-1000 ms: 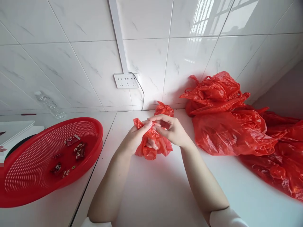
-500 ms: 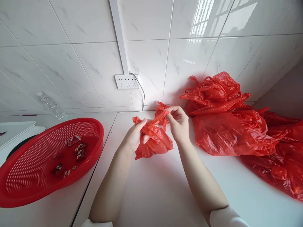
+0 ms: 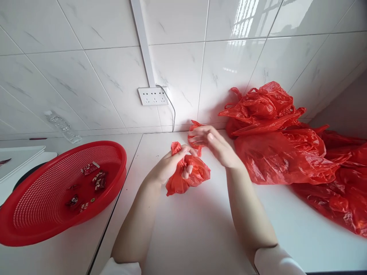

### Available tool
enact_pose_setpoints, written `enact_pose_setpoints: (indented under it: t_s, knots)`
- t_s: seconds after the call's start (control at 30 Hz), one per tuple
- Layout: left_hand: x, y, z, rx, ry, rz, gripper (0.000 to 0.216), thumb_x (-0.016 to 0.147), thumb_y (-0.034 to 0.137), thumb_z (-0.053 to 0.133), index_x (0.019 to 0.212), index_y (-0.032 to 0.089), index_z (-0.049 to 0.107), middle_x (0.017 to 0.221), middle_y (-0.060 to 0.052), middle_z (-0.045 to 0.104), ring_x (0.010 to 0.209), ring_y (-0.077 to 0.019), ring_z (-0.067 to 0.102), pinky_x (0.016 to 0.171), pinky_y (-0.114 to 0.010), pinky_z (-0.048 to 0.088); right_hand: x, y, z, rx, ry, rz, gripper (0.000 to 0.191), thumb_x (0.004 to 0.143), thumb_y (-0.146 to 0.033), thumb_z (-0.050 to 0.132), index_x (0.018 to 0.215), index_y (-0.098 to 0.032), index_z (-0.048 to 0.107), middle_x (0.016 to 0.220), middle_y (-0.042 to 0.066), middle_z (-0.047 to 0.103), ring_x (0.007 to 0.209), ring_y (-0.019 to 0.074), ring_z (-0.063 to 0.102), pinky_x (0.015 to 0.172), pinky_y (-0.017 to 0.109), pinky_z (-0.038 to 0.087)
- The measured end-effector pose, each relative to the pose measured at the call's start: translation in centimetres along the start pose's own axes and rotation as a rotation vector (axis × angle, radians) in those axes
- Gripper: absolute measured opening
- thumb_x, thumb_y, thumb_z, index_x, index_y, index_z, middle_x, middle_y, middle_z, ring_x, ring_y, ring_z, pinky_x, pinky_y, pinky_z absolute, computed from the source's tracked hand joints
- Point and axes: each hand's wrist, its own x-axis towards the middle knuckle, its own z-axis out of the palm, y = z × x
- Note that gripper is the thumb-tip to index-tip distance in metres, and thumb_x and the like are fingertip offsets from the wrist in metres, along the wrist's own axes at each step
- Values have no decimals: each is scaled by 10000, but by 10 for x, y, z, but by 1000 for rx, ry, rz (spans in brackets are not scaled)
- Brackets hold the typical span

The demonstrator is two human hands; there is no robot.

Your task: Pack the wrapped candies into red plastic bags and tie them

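Note:
My left hand (image 3: 169,164) is closed round the gathered neck of a red plastic bag (image 3: 199,172), whose crumpled body hangs just above the white counter. A short twist of the bag pokes up above the thumb. To the right, my right hand (image 3: 215,143) is raised with fingers apart and nothing in them, near the bag but not gripping it. Behind that hand, close to the wall, a second small red plastic bag (image 3: 194,125) stands partly hidden by the fingers. What the held bag contains cannot be made out.
At the left sits a red perforated basket (image 3: 114,152) with several small wrapped pieces inside. A clear plastic bottle (image 3: 64,128) lies behind it, beside white trays (image 3: 25,162). Large red bags (image 3: 281,152) are heaped along the right. A socket panel (image 3: 153,96) with a cable is on the tiled wall.
My right hand has let go of the bag's top and its fingers have opened. My left hand now holds the neck bunched together, where before it was stretched between both hands.

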Motion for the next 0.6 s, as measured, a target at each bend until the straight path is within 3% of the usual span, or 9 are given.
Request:
enact_pose_setpoints:
  t_s: [0.1, 0.2, 0.27, 0.33, 0.4, 0.47, 0.6]
  knots:
    - [-1, -3, 5, 236, 76, -8, 439, 956, 582, 427, 957, 184, 613, 622, -4, 607, 535, -130, 586, 566, -257, 503, 8, 14, 26, -29, -89, 156, 483, 969, -605, 372, 1226, -254, 580, 1047, 50, 693, 1024, 197, 642, 866, 341, 523]
    - [1, -7, 0, 465, 296, 30, 491, 942, 611, 424, 900, 173, 640, 601, -25, 639, 557, -175, 646, 567, -286, 530, 14, 29, 45, -116, 11, 143, 503, 974, -609, 342, 1130, -234, 638, 834, 16, 655, 876, 181, 629, 819, 319, 497]
    - [2, -10, -5, 632, 500, 157, 488, 967, 578, 396, 935, 181, 677, 657, -40, 686, 626, -192, 684, 619, -297, 544, 17, 37, 52, -154, 93, 103, 494, 979, -596, 340, 1043, -222, 656, 798, 3, 613, 787, 159, 585, 790, 307, 469]
    - [4, -11, -9, 746, 636, 346, 456, 1000, 510, 369, 1020, 194, 697, 845, -62, 742, 810, -202, 714, 752, -313, 556, 18, 41, 54, -131, 94, 108, 467, 977, -584, 362, 963, -213, 646, 786, -4, 584, 737, 144, 540, 744, 294, 447]
    - [7, -13, -9, 757, 622, 515, 417, 1021, 441, 357, 1146, 201, 674, 1089, -80, 731, 1037, -205, 683, 916, -332, 530, 18, 41, 53, -46, 37, 126, 425, 958, -582, 417, 924, -211, 622, 804, -1, 581, 740, 144, 531, 713, 287, 441]
    - [10, -14, -9, 706, 500, 618, 405, 1031, 398, 346, 1273, 211, 612, 1302, -88, 645, 1184, -201, 621, 1018, -345, 490, 17, 39, 50, 27, -17, 127, 382, 919, -586, 500, 934, -219, 606, 826, 5, 593, 756, 153, 544, 697, 288, 448]
    - [14, -14, -8, 699, 339, 685, 405, 1035, 358, 350, 1370, 246, 546, 1477, -64, 501, 1356, -199, 475, 1137, -372, 393, 15, 33, 42, -27, -56, 129, 375, 849, -594, 603, 910, -224, 594, 736, -5, 575, 669, 151, 528, 617, 286, 432]
